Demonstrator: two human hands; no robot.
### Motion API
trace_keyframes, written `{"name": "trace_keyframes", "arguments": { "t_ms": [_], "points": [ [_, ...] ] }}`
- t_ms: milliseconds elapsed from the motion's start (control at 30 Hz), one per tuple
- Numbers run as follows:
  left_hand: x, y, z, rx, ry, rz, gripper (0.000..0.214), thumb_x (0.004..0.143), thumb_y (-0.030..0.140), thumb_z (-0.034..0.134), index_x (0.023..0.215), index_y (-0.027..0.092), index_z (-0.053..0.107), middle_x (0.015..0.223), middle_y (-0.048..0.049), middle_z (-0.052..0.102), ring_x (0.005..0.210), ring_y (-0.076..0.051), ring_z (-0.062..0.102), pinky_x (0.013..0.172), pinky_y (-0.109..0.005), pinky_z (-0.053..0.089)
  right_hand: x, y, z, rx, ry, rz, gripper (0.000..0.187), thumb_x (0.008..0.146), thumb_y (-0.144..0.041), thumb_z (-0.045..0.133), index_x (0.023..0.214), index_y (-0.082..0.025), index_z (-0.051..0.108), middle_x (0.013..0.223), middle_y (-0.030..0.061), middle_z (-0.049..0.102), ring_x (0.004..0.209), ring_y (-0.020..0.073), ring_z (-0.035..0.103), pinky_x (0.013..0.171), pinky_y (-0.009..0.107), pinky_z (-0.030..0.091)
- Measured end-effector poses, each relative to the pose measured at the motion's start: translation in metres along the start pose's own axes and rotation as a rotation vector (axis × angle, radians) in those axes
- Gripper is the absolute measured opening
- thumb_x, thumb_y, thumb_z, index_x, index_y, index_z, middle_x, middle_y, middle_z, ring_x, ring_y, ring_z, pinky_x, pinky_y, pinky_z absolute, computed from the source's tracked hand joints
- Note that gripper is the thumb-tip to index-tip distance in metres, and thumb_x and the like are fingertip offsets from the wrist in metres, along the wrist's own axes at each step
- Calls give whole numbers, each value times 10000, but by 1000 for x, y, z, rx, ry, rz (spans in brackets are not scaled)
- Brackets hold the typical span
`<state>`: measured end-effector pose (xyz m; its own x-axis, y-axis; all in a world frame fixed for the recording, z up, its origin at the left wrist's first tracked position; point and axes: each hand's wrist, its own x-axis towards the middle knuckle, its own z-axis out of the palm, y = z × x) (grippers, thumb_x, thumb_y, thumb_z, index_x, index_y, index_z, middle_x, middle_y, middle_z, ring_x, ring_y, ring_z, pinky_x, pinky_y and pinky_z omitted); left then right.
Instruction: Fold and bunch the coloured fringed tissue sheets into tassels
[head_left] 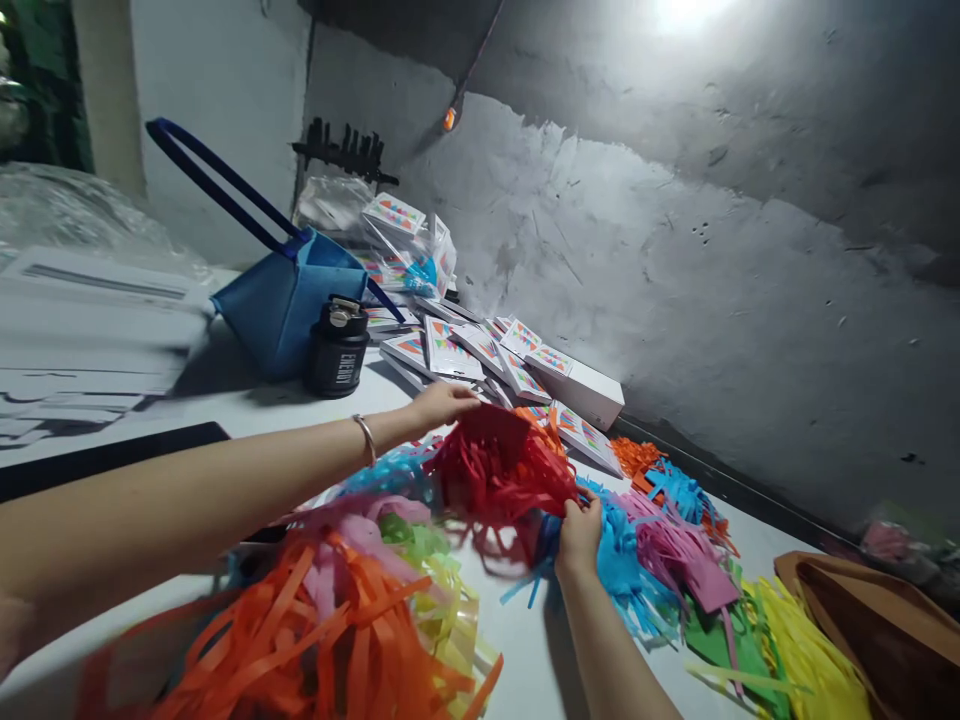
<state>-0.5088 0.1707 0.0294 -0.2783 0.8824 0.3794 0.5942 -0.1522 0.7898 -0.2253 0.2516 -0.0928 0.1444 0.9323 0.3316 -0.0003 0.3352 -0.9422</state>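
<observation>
A bunch of red paper fringe is lifted above the white table. My left hand reaches across it, fingers curled on its top edge. My right hand grips its lower right side, over blue fringe. A silver bangle sits on my left wrist. Piles of orange fringe, pink fringe and light green fringe lie in front of me at left.
Small white printed boxes lie scattered by the grey wall. A blue bag and a black jar stand at the back left. Magenta, green and yellow fringe lie at right beside a brown tray.
</observation>
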Motion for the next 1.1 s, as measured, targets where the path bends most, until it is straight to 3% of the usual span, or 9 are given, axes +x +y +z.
{"name": "trace_keyframes", "arguments": {
  "t_ms": [133,267,533,600,700,800,900,967,1100],
  "points": [
    [24,4,-35,-128,233,-111,247,1000,333,632,1163,148,647,1077,-62,699,851,-186,699,734,-356,613,12,-15,-21,120,74,107,254,994,-384,624,1110,-159,626,871,-14,657,641,99,622,585,248,545],
    [22,14,-36,-105,316,-89,307,1004,343,620,1254,165,614,1207,-87,666,985,-231,689,832,-419,604,19,-40,-46,218,155,114,251,992,-392,623,1085,-158,629,888,-9,652,659,99,618,579,240,533],
    [-39,30,21,149,-86,134,248,974,327,667,1150,152,658,1119,-67,695,926,-217,697,804,-409,606,3,-125,-110,264,143,-150,283,858,-311,652,1113,-200,602,946,-9,670,790,132,668,741,293,563],
    [-57,55,32,176,-121,251,261,947,317,693,1148,153,659,1149,-89,689,1001,-243,686,890,-444,580,-15,-150,-129,190,80,-237,351,795,-293,677,1131,-214,617,1001,3,690,873,152,681,816,310,559],
    [-92,117,47,160,-116,478,501,883,344,747,1314,160,572,1366,-160,591,1283,-291,550,1112,-443,440,-50,-182,-152,22,-54,-315,342,749,-239,725,1088,-210,692,1040,32,724,934,179,683,842,300,545],
    [-135,185,63,153,-162,731,864,735,457,865,1450,210,448,1510,-135,487,1412,-306,405,1211,-440,292,-88,-206,-168,-272,-211,-624,277,807,-179,669,1075,-226,719,998,30,747,872,168,692,794,276,548],
    [-173,233,79,282,-229,961,474,891,319,705,1325,197,558,1188,-106,697,1162,-294,590,1154,-506,293,-123,-218,-180,-491,-169,-926,224,896,-169,581,1096,-227,665,968,43,732,833,178,685,779,303,564],
    [-194,250,86,323,-214,997,176,983,213,522,1108,191,643,921,-66,724,926,-249,634,1050,-464,369,-142,-218,-188,-543,-58,-888,224,913,-203,585,1134,-209,620,996,74,715,854,208,686,768,327,573],
    [-231,257,86,262,-220,1034,238,1001,189,402,882,205,606,817,-55,675,756,-214,576,872,-397,413,-166,-208,-216,-662,-117,-803,227,948,-184,533,1145,-225,638,982,53,753,831,204,718,694,301,563]
  ]
}}
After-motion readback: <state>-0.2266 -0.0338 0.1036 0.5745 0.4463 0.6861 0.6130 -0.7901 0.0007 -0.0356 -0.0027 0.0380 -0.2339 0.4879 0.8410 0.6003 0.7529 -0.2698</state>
